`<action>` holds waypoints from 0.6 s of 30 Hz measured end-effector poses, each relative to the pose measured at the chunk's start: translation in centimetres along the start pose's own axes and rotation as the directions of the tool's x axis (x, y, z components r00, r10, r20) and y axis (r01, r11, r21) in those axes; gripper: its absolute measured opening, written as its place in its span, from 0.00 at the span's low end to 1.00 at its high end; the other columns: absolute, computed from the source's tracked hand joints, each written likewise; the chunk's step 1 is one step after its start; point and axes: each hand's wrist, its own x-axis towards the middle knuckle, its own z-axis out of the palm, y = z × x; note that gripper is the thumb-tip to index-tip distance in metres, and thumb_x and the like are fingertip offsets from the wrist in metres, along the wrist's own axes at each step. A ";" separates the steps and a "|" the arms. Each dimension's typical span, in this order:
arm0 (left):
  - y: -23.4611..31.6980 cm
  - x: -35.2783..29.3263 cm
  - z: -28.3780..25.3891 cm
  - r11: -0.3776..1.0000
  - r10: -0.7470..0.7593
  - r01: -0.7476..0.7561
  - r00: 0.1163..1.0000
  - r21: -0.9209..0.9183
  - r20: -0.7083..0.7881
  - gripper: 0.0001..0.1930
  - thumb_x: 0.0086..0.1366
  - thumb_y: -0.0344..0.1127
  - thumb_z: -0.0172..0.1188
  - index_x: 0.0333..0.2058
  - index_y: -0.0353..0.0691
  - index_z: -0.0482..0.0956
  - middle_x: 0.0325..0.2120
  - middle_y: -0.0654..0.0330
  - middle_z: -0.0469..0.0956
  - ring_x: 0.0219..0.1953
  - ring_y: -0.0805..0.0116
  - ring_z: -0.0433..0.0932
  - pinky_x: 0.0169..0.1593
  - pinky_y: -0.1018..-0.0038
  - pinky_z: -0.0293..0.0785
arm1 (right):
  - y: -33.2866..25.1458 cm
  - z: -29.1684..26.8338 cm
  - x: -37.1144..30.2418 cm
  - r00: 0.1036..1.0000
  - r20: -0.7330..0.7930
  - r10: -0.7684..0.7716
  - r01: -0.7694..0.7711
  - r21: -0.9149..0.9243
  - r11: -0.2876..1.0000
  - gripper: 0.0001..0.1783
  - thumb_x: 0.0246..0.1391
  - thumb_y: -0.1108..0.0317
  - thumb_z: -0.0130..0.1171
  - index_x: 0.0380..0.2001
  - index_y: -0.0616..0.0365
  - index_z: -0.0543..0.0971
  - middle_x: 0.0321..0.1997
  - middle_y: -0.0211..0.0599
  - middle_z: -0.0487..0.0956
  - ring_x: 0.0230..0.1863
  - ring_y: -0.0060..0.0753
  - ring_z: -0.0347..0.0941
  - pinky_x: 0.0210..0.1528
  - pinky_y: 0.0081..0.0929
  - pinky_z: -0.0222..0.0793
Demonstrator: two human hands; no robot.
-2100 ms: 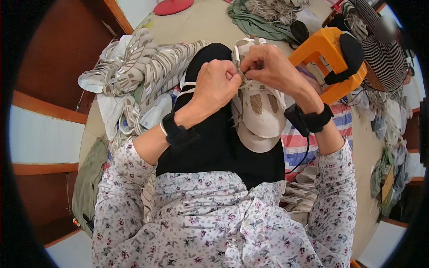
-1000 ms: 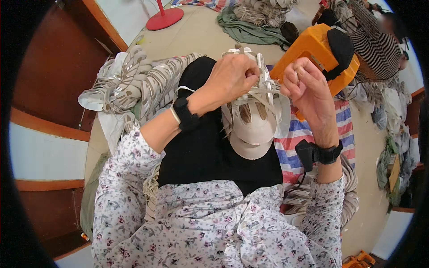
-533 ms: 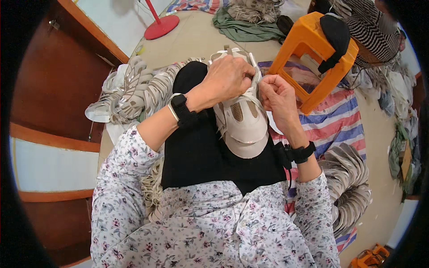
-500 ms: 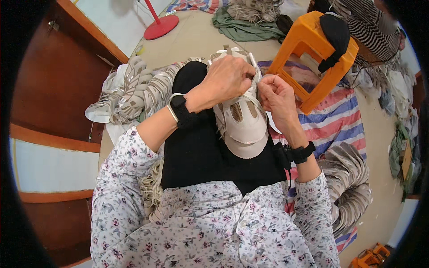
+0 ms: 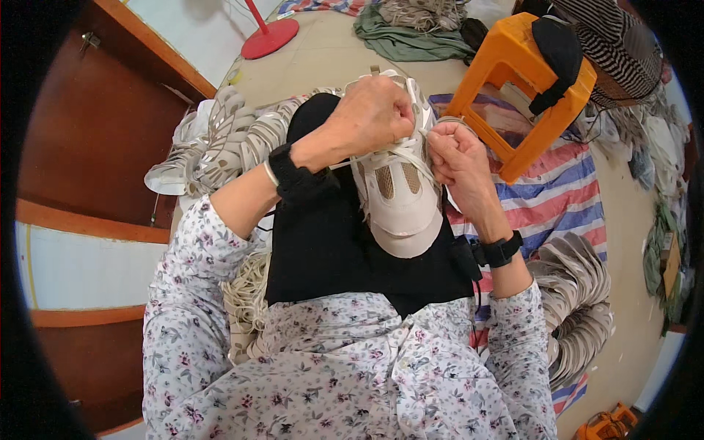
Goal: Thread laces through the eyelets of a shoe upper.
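A cream shoe upper point(image 5: 402, 220) with tan mesh panels lies on the black cloth point(image 5: 315, 253) over my lap, its toe toward me. A pale shoelace point(image 5: 407, 154) crosses its throat. My left hand point(image 5: 372, 114) is above the left side of the upper, fingers curled closed on the lace. Against the right side, my right hand point(image 5: 458, 158) pinches the lace between thumb and forefinger. The fingers partly hide the eyelets and the lace ends. Both wrists wear black straps.
Left of my lap is a bundle of pale laces point(image 5: 246, 297). Stacked uppers point(image 5: 227, 143) lie at the far left, with more point(image 5: 576, 308) at the right on a striped sheet point(image 5: 557, 194). An orange stool point(image 5: 502, 44) with a black cap stands at the far right.
My left hand has drawn slightly back to the left, elbow moving outward, and a strand of lace now shows left of the upper. My right hand keeps its pinch beside the upper.
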 end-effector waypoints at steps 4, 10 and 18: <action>-0.9 -0.9 -2.4 0.992 -0.063 0.080 0.984 0.095 -0.168 0.09 0.51 0.32 0.58 0.29 0.33 0.83 0.16 0.57 0.76 0.20 0.72 0.73 0.27 0.72 0.70 | -1.4 -1.5 0.3 0.994 -0.040 -0.098 0.086 -0.239 0.967 0.06 0.59 0.69 0.61 0.37 0.58 0.75 0.21 0.22 0.72 0.19 0.11 0.61 0.19 0.13 0.54; -11.1 -7.2 -13.7 0.844 -0.175 0.394 0.844 0.364 -0.507 0.09 0.55 0.36 0.63 0.31 0.36 0.85 0.20 0.58 0.81 0.24 0.74 0.78 0.31 0.75 0.73 | -8.2 -7.5 7.4 0.704 0.101 -0.703 0.471 -0.807 0.356 0.04 0.57 0.72 0.60 0.33 0.62 0.78 0.23 0.26 0.76 0.25 0.15 0.71 0.27 0.17 0.67; -18.6 -22.2 -21.1 0.577 -0.454 0.772 0.576 0.269 -0.680 0.14 0.56 0.41 0.61 0.31 0.36 0.85 0.22 0.54 0.83 0.26 0.65 0.82 0.36 0.70 0.76 | -6.7 1.9 1.2 0.634 0.587 -0.503 0.718 -0.689 0.102 0.08 0.45 0.73 0.67 0.32 0.60 0.82 0.36 0.38 0.80 0.43 0.41 0.74 0.47 0.34 0.69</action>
